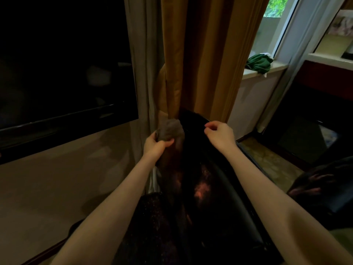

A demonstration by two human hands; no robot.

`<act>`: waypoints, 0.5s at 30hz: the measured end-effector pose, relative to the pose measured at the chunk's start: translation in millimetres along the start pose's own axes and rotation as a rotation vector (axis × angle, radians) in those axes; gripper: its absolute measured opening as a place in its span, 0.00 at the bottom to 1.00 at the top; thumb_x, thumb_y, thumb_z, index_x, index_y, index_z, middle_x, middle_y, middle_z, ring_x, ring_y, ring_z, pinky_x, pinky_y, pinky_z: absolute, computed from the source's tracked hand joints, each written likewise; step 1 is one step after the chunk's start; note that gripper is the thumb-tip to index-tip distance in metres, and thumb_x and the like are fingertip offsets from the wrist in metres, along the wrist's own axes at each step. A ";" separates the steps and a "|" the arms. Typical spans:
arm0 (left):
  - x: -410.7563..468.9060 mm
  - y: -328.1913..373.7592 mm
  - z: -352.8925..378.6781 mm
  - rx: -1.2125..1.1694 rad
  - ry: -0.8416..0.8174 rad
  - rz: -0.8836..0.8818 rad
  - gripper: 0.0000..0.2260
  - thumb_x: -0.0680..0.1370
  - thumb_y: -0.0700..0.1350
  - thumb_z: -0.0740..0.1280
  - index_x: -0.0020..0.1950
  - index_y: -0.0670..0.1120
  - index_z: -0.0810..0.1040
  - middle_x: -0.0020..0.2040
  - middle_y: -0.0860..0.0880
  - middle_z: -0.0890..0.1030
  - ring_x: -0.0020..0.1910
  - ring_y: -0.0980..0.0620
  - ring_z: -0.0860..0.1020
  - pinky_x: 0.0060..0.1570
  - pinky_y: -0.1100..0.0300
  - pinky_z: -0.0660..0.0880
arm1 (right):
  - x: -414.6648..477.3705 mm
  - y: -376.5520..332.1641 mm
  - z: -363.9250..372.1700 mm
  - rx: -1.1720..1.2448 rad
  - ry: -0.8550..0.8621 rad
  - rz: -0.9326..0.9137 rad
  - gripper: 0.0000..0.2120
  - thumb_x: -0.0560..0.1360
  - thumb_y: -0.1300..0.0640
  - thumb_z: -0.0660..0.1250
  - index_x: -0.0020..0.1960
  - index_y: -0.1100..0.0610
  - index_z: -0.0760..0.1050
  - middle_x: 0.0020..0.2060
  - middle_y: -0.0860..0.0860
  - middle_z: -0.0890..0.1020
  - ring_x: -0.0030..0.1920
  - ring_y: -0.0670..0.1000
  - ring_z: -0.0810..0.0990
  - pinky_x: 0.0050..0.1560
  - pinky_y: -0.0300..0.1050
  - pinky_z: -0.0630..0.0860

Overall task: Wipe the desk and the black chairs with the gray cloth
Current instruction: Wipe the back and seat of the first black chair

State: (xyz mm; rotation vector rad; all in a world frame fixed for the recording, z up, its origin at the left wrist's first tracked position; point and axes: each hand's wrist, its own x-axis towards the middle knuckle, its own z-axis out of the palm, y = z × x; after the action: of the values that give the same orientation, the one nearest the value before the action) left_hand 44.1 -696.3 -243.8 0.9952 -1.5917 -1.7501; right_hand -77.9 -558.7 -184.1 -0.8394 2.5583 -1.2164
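Left hand (155,145) grip clenched on gray cloth (170,130) against black chair (193,121) top, right hand (219,134) curled at chair's edge — grip state unclear, curtain (200,54) behind

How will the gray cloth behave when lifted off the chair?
Probably floppy: the gray cloth bunches and creases in the left hand. Likely light: curled fingers alone hold it at the black chair's top edge.

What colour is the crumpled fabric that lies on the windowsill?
The crumpled fabric is dark green; the head view, the only one, shows it.
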 end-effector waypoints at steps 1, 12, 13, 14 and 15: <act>5.0 -0.2 0.6 0.163 0.008 0.093 0.22 0.71 0.38 0.73 0.64 0.44 0.74 0.57 0.48 0.78 0.56 0.49 0.76 0.57 0.57 0.72 | 5.2 3.9 -1.4 -0.100 0.056 -0.040 0.15 0.78 0.54 0.62 0.63 0.55 0.74 0.57 0.54 0.78 0.47 0.51 0.77 0.42 0.41 0.72; 79.9 9.8 21.6 0.935 -0.088 0.620 0.26 0.76 0.37 0.64 0.71 0.54 0.67 0.72 0.46 0.64 0.67 0.42 0.67 0.62 0.50 0.70 | 37.3 11.4 15.7 -0.701 -0.041 0.005 0.27 0.79 0.52 0.58 0.76 0.49 0.53 0.64 0.56 0.70 0.62 0.57 0.71 0.61 0.55 0.64; 86.0 5.3 23.6 1.013 -0.117 0.606 0.28 0.75 0.34 0.63 0.71 0.56 0.66 0.72 0.47 0.63 0.67 0.41 0.66 0.62 0.48 0.70 | 37.7 12.3 16.3 -0.697 -0.024 0.000 0.27 0.79 0.53 0.59 0.75 0.49 0.54 0.63 0.55 0.71 0.61 0.57 0.72 0.61 0.54 0.64; 90.3 -1.3 25.6 1.072 -0.139 0.583 0.29 0.75 0.32 0.62 0.71 0.56 0.67 0.73 0.48 0.63 0.67 0.41 0.66 0.62 0.46 0.70 | 37.7 13.7 17.6 -0.699 -0.014 -0.002 0.27 0.79 0.53 0.59 0.75 0.49 0.55 0.63 0.55 0.72 0.60 0.56 0.73 0.60 0.54 0.65; 93.3 -9.7 28.2 1.110 -0.149 0.568 0.29 0.74 0.31 0.60 0.71 0.56 0.67 0.73 0.49 0.62 0.66 0.41 0.65 0.62 0.46 0.69 | 38.8 15.0 19.2 -0.706 -0.001 -0.001 0.27 0.78 0.54 0.60 0.75 0.49 0.56 0.62 0.55 0.72 0.60 0.56 0.73 0.60 0.53 0.65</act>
State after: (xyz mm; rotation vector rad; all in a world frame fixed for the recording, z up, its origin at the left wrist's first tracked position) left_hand -31.0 -754.9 -266.8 0.6949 -2.6716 -0.4856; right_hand -108.5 -585.6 -205.2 -0.9436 3.0050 -0.2742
